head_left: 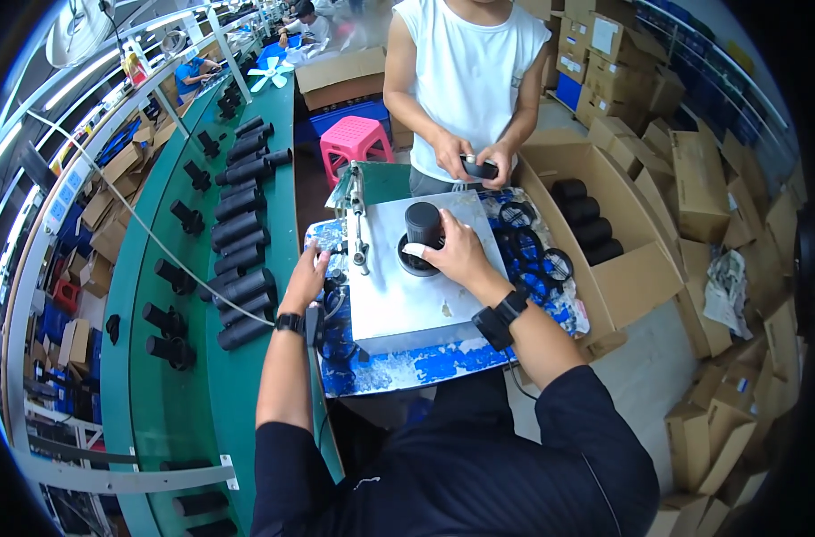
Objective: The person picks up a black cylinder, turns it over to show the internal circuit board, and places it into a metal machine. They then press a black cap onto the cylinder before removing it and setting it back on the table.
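Note:
My right hand (462, 254) is wrapped around the side of a black cylindrical part (423, 222). The cylinder stands upright in a round black ring on top of a silver metal box (399, 309). A pale covering shows on my right thumb. My left hand (308, 276) hangs by the box's left side with its fingers apart and nothing in them. Near it, a metal toggle clamp (358, 219) is mounted along the box's left edge. Several black rings (519, 242) lie to the right of the box on the blue, paint-worn table (443, 365).
On the left, a green conveyor bench (287, 385) carries rows of black tubes (240, 233) and flanged parts (168, 349). Across the table a person (468, 80) holds a small dark part. An open carton (636, 291) with black cylinders stands right; a pink stool (356, 143) is behind.

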A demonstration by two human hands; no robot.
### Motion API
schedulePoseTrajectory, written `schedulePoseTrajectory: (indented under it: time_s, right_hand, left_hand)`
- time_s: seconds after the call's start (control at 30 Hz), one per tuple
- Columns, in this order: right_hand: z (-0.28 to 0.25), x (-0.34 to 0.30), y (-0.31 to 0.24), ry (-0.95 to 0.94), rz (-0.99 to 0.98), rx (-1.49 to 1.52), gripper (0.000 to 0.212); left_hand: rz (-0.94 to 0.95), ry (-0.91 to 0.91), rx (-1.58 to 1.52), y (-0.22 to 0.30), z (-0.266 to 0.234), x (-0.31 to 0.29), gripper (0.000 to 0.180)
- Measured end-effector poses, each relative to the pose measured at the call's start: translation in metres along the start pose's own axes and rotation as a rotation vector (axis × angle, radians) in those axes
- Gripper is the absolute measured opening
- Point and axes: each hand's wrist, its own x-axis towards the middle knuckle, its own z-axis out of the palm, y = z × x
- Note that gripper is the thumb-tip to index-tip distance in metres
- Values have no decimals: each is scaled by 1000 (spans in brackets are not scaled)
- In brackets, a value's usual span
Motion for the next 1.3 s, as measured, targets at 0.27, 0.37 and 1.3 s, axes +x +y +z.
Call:
schedulePoseTrajectory:
  time_s: [0.27, 0.37, 1.3]
  right_hand:
    - [-29, 11, -14, -19, 7, 170, 70]
    - [-96, 56, -59, 396, 35, 594, 58]
    - [34, -97, -104, -515, -250, 572, 24]
  left_hand:
    - [212, 417, -384, 107, -25, -185, 34]
    - [224, 393, -359, 89, -37, -240, 35]
    - [-671, 674, 798, -105, -268, -300, 60]
